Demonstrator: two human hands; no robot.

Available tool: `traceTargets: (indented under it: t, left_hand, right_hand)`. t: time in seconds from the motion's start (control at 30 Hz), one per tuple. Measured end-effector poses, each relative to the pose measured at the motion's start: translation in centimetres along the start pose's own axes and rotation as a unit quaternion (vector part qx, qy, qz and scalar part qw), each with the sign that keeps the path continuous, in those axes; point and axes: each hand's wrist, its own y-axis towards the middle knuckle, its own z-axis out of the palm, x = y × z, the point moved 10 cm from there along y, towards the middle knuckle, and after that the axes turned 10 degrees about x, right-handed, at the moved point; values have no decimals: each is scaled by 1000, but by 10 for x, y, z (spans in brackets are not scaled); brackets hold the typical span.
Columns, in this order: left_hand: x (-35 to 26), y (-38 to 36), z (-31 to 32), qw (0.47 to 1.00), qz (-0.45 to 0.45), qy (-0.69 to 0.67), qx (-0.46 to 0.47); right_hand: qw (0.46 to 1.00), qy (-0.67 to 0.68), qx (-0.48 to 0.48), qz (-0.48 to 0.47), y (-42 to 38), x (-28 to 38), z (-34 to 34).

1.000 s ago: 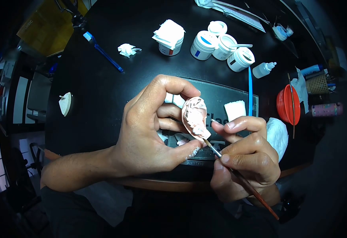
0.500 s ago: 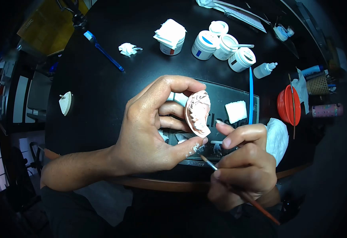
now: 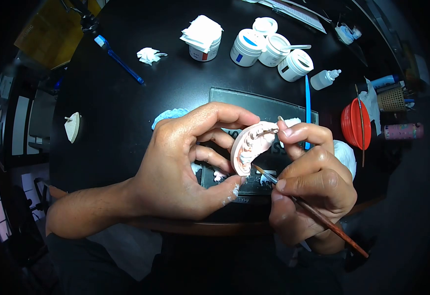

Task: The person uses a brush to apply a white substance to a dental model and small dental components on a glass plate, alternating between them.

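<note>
Dental model (image 3: pixel 248 146): pink cast with a row of teeth, held above the near edge of the black table (image 3: pixel 126 98), over the glass slab (image 3: pixel 261 105).
Left hand (image 3: pixel 185 164): closed on the dental model, thumb under its lower edge, index finger curled over its top; white smears on the thumb tip.
Right hand (image 3: pixel 311 179): closed on a brush (image 3: pixel 313 211), pinched between thumb and fingers; index finger raised beside the model's right edge.
Brush: brown handle slanting down to the right, tip touching the model's lower teeth.
Glass slab: flat on the table beneath both hands, white paste dabs on it.
Blue stick (image 3: pixel 307 105): along the slab's right edge.
White jars (image 3: pixel 269 49): grouped at the far side, one capped with folded tissue (image 3: pixel 201 32).
Dropper bottle (image 3: pixel 324 78): right of the jars.
Red bowl (image 3: pixel 355 123): far right, well apart.
Toothbrush (image 3: pixel 119 60): far left, blue.
</note>
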Motion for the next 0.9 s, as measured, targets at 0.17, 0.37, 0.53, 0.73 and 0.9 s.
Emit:
traceTargets:
  t: [0.17, 0.37, 0.53, 0.73, 0.9]
  left_hand:
    - [-1, 0, 0, 1000, 8, 15, -1]
    - [-1, -1, -1, 1000, 5, 14, -5]
    - [-1, -1, -1, 1000, 5, 12, -5]
    - [-1, -1, -1, 1000, 9, 17, -3]
    - [-2, 0, -1, 1000, 12, 15, -3]
  right_hand:
    - [1000, -25, 6, 15, 1, 1, 1]
    - [999, -33, 0, 15, -1, 0, 2]
    - [999, -41, 1, 20, 0, 0, 2]
    - [999, -43, -3, 17, -1, 0, 2]
    - [999, -47, 0, 20, 0, 0, 2]
